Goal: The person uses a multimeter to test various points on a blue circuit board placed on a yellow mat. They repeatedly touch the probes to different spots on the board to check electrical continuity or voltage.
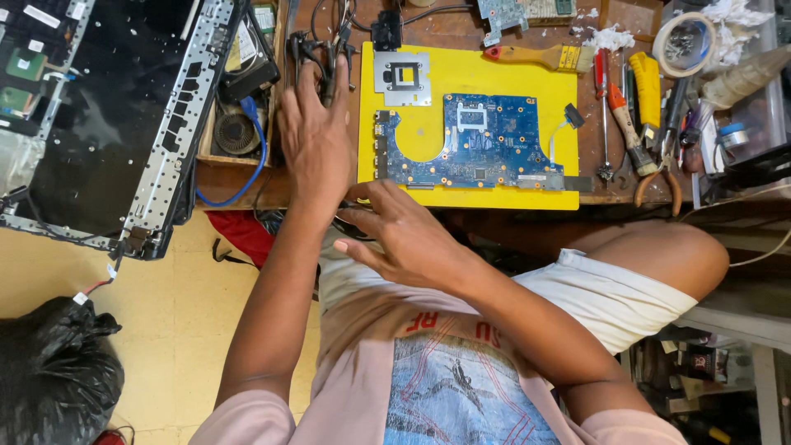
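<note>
here the left hand reaches to the bench's far edge, fingers spread over a black cable bundle, light and limp, best pinched near its plug. the right hand, fingers loosely curled, touches dark wires at the near edge.

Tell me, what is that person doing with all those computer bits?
A person sits at a cluttered wooden bench. Their left hand reaches up to a bunch of black cables at the bench's far side. Their right hand is down at the front edge, fingers curled on something dark that is mostly hidden. A blue circuit board lies untouched on a yellow mat, with a square metal plate above it. A brush, screwdrivers and pliers lie to the right.
</note>
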